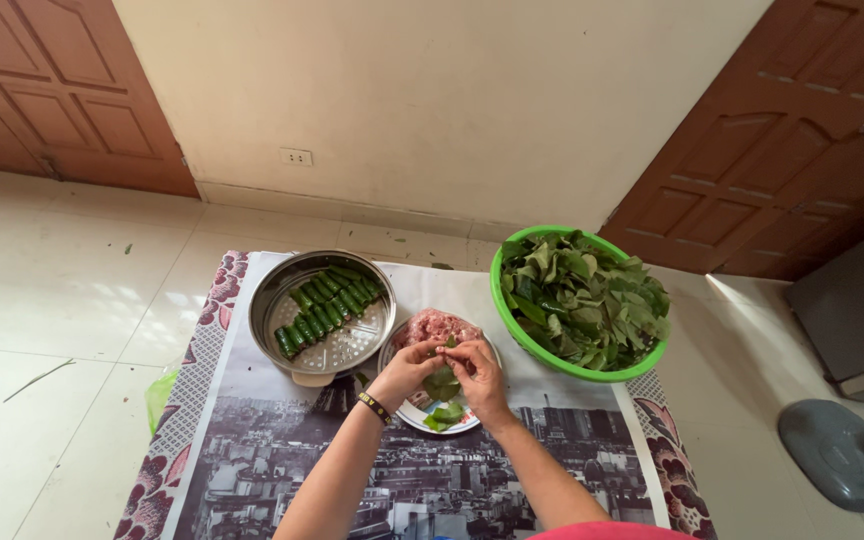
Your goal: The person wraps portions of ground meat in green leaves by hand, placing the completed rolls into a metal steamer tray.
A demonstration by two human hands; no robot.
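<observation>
The head view looks down on a low table (252,470) covered with a printed city-scene cloth. Both hands meet over a white plate (407,412): the left hand (407,370) and the right hand (477,375) each pinch an edge of a green leaf (442,383) between thumb and fingertips, fingers curled in, nearly closed on it. The leaf hangs just above the plate, beside a mound of minced pink meat (435,326), with spare leaves (444,414) lying below. Rolling well here seems to call for keeping the filling tucked near one end, the sides folded in, and steady tension. Finished rolls (327,300) lie in rows in the perforated steamer tray (277,290); a green basket (500,300) of loose leaves stands to the right.
</observation>
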